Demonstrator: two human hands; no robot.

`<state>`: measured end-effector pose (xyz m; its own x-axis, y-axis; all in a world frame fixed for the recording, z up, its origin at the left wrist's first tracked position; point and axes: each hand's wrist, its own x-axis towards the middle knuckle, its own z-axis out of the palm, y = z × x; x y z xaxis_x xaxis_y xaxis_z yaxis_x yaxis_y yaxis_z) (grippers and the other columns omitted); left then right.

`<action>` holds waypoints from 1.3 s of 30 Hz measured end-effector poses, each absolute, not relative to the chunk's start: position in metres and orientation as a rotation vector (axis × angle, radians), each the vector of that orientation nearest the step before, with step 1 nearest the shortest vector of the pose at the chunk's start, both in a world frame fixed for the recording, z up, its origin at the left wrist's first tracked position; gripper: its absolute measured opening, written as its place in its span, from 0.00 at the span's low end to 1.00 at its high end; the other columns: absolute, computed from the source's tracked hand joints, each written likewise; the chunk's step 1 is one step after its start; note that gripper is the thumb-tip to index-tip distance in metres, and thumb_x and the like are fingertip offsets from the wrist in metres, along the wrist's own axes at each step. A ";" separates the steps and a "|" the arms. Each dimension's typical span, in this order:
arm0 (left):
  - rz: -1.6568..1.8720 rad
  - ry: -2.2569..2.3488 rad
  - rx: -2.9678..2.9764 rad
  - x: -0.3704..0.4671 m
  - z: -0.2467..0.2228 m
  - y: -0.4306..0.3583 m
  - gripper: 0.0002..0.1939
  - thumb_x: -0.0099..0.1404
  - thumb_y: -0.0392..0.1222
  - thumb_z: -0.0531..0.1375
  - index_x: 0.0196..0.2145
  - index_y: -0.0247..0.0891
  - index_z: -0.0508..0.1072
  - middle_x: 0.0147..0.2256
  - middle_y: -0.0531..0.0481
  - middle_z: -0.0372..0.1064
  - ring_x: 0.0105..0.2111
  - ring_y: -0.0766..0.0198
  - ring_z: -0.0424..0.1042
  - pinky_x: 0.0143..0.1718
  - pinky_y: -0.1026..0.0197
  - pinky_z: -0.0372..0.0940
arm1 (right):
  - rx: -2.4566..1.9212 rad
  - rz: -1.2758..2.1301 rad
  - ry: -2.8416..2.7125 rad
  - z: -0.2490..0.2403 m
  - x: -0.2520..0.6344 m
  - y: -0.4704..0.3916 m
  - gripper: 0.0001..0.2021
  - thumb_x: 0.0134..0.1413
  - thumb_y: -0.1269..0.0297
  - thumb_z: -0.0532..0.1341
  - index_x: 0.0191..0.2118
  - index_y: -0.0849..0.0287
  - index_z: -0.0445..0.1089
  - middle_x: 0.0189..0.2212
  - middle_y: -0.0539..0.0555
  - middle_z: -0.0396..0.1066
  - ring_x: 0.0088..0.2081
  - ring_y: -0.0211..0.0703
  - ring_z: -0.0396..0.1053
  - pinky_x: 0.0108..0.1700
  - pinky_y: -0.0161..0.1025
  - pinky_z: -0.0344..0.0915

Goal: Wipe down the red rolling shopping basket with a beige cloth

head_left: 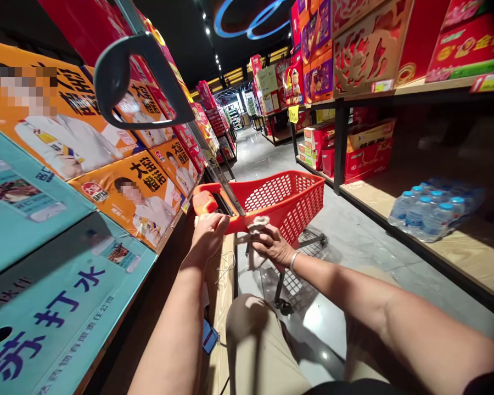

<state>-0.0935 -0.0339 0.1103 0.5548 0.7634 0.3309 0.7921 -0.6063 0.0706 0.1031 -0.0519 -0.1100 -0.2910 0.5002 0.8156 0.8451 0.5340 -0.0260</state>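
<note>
Head view: both hands were at the near end of a red shopping cart (294, 215). The left hand (209, 233) curled over the orange-red handle (206, 202) at the near-left corner; the right hand (275, 248) bunched its fingers around a crumpled pale cloth (258, 224) against the near rim. A firm left hold would likely have steadied the cart best, with even right-hand pressure laying the cloth flat.

The cart stood on the grey floor (354, 236), ahead of the person's left knee (257, 323), handle end toward the person, long axis running forward and slanting right. Beside the left forearm were a wooden ledge (224, 296) and what looked like a phone (209, 336), then stacked orange cartons (127, 200) and turquoise cartons (66, 318). Across the aisle, a low shelf (469, 263) bore blue-capped water bottles (428, 211), with red boxes (370, 156) farther along.
</note>
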 end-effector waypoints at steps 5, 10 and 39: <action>-0.531 -1.511 -2.518 -0.087 0.106 -0.033 0.16 0.67 0.51 0.54 0.33 0.40 0.76 0.35 0.47 0.76 0.43 0.53 0.71 0.57 0.47 0.58 | -1.220 -0.379 -2.106 -0.171 0.128 -0.067 0.11 0.58 0.69 0.66 0.45 0.49 0.78 0.51 0.55 0.72 0.54 0.52 0.62 0.56 0.51 0.67; -0.735 -1.423 -2.213 -0.059 0.092 -0.047 0.15 0.69 0.50 0.55 0.45 0.40 0.75 0.52 0.39 0.69 0.56 0.45 0.65 0.62 0.44 0.53 | -1.020 -0.506 -1.860 -0.094 0.128 -0.051 0.09 0.64 0.65 0.61 0.46 0.49 0.78 0.48 0.54 0.71 0.52 0.48 0.63 0.57 0.49 0.67; -0.416 -1.392 -2.397 -0.053 0.077 -0.040 0.21 0.70 0.52 0.52 0.54 0.48 0.77 0.46 0.40 0.73 0.49 0.43 0.66 0.49 0.48 0.53 | -1.203 -0.365 -1.772 -0.015 0.115 -0.041 0.21 0.65 0.68 0.58 0.61 0.49 0.69 0.57 0.56 0.65 0.56 0.51 0.58 0.59 0.49 0.57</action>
